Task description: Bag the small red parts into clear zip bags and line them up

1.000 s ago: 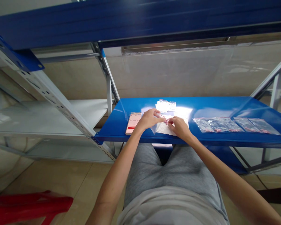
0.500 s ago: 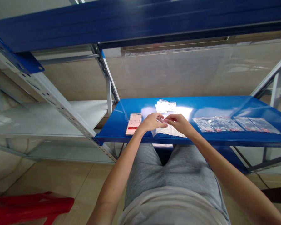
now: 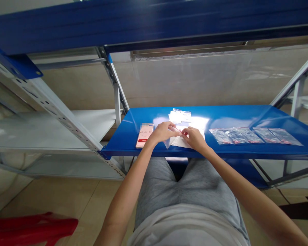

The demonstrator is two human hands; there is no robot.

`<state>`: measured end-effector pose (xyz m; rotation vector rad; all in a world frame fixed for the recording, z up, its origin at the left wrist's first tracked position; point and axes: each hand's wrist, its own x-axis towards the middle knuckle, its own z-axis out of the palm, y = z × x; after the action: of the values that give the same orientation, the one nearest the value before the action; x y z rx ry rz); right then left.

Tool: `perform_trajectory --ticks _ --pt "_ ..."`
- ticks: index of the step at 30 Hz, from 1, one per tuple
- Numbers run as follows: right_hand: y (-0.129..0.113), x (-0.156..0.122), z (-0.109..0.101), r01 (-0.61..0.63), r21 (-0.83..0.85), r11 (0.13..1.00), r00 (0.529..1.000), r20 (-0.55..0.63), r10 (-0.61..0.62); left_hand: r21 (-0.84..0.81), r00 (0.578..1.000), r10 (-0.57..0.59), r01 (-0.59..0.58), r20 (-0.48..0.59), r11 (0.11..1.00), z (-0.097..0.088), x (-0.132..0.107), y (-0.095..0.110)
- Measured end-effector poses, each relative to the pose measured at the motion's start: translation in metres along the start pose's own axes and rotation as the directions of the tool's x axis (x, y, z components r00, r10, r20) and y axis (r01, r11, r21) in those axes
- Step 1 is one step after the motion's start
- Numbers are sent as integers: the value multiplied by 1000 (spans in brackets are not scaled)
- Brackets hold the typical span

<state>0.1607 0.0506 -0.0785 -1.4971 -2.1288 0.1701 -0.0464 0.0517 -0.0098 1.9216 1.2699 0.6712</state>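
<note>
The left hand (image 3: 162, 132) and right hand (image 3: 195, 139) meet just above the blue shelf (image 3: 233, 116), their fingers (image 3: 174, 127) curled closed, pinching the red-lined edge of a clear bag (image 3: 181, 142) lying beneath them. Left of the fingers lies a phone (image 3: 144, 135); beyond them, a stack of bags (image 3: 179, 117); to their right, filled bags (image 3: 254, 136)
</note>
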Motion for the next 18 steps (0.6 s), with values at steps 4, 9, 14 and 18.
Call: perform_trajectory --ticks 4,9,14,18 --pt "-6 -2 2 -12 -68 998 1000 25 14 -1 1000 3 -3 9 1000 -1 0 0" --pt "-8 -3 1 -7 -104 995 999 42 11 18 1000 -18 17 18 1000 -2 -3 6" --pt "-2 4 -8 -48 49 998 997 -60 51 17 998 -29 28 52 999 -1 -3 7" --pt "-5 8 -27 -78 406 911 991 -72 117 42 998 6 -9 55 999 1 -2 7"
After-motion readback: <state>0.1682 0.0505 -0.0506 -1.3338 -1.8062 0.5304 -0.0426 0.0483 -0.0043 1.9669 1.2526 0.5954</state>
